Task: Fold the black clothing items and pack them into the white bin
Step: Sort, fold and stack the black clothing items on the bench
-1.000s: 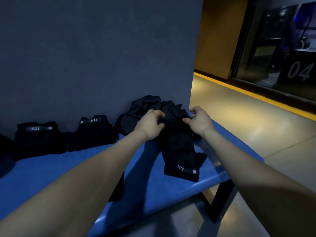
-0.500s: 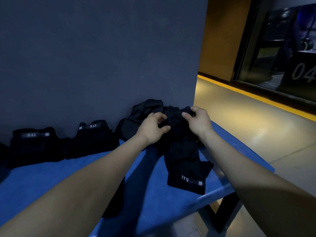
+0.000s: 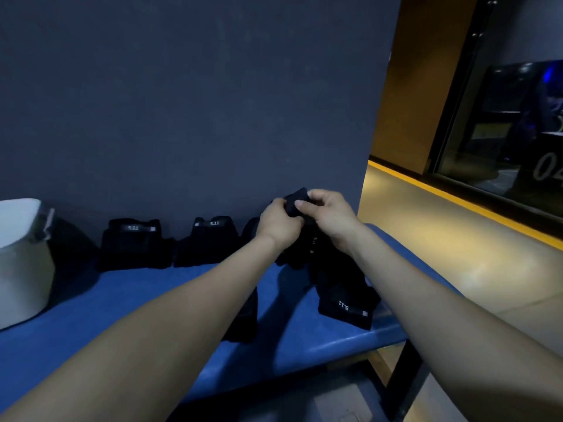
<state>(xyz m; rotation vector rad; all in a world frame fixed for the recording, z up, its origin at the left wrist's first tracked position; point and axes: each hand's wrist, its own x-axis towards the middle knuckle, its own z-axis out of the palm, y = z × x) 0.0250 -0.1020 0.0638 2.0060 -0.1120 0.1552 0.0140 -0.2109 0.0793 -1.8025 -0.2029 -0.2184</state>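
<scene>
My left hand [image 3: 278, 222] and my right hand [image 3: 330, 216] both grip the top of a black garment [image 3: 297, 202], lifted above the blue bench [image 3: 137, 303]. It hangs down in front of a dark pile by the wall. Another black garment [image 3: 347, 303] with a white label lies on the bench near its right end. Two folded black items [image 3: 134, 245] [image 3: 210, 242] with white labels stand against the wall. The white bin [image 3: 21, 257] sits at the left edge of the bench, partly cut off. A further black piece [image 3: 243, 318] lies under my left forearm.
A dark grey wall [image 3: 198, 102] rises straight behind the bench. The bench ends at the right on a black leg [image 3: 405, 379]. Beyond it lies a tan floor [image 3: 457, 254] with a yellow line and a dark glass front.
Both hands have drawn together and risen, lifting the black garment off the pile. The view has swung left, bringing the white bin into sight.
</scene>
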